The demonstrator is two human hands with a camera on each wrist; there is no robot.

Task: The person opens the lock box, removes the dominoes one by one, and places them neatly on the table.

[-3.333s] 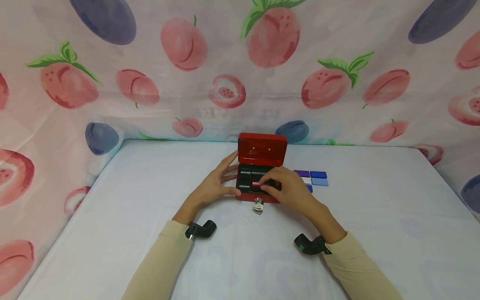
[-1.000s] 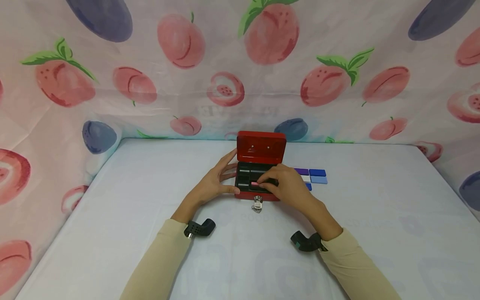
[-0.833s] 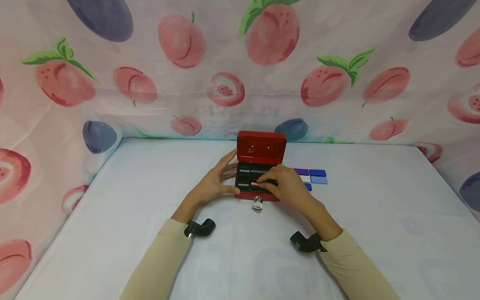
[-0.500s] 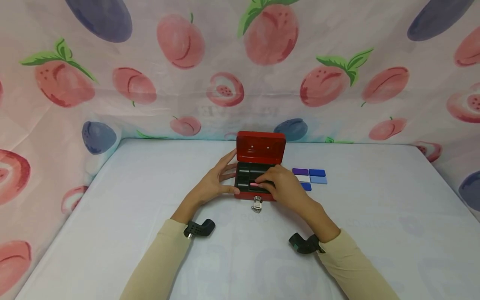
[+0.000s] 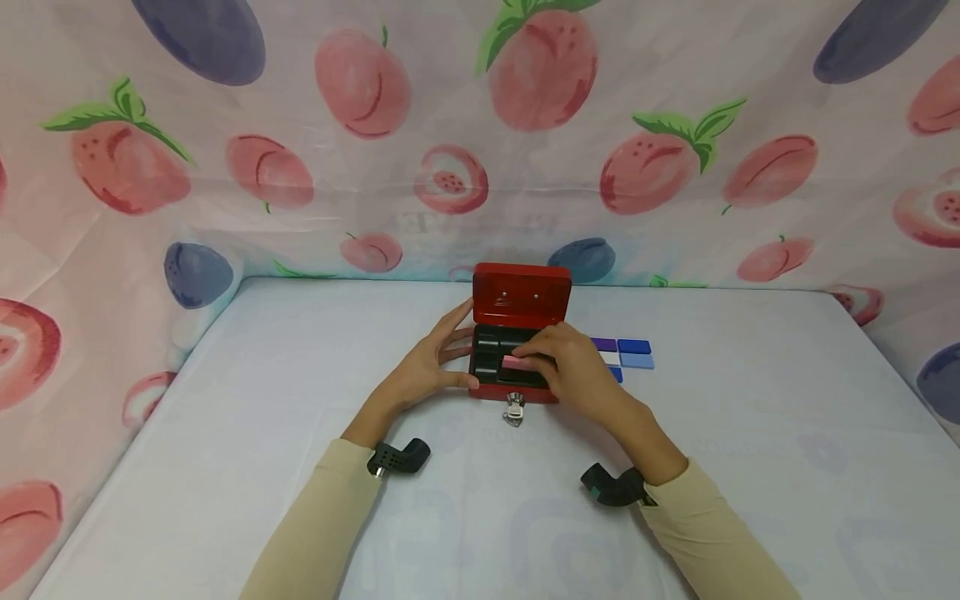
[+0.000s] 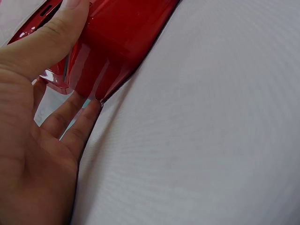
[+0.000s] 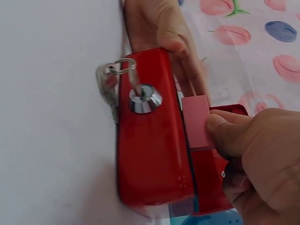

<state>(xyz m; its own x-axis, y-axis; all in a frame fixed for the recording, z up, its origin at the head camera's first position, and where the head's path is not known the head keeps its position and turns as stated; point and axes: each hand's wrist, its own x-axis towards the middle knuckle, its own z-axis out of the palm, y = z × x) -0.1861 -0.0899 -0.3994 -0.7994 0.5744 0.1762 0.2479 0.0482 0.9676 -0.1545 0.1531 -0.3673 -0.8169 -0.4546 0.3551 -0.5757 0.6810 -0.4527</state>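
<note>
A small red cash box [image 5: 489, 392] with a black inner tray [image 5: 486, 354] stands with its lid [image 5: 521, 302] raised. My right hand [image 5: 583, 375] pinches a flat pink block [image 7: 196, 123] between thumb and fingertips, just above the tray's front compartment. In the right wrist view the block shows upright over the box's front edge. At the box's left side, my left hand [image 5: 420, 367] is spread, thumb at the front corner and straight fingers along the side. The left wrist view shows those fingertips [image 6: 93, 107] against the red wall. My right hand hides part of the tray.
Right of the box lie several flat tiles: a purple tile [image 5: 604, 344], a dark blue tile [image 5: 634, 346], a light blue tile [image 5: 637, 361], a white tile [image 5: 611, 358] and another blue one. Keys [image 5: 513, 412] hang from the front lock. A fruit-print cloth [image 5: 450, 100] rises behind the table.
The pink block, earlier low inside the tray's front compartment, has come up with my right hand and shows more of its face. My left hand and the box have stayed put.
</note>
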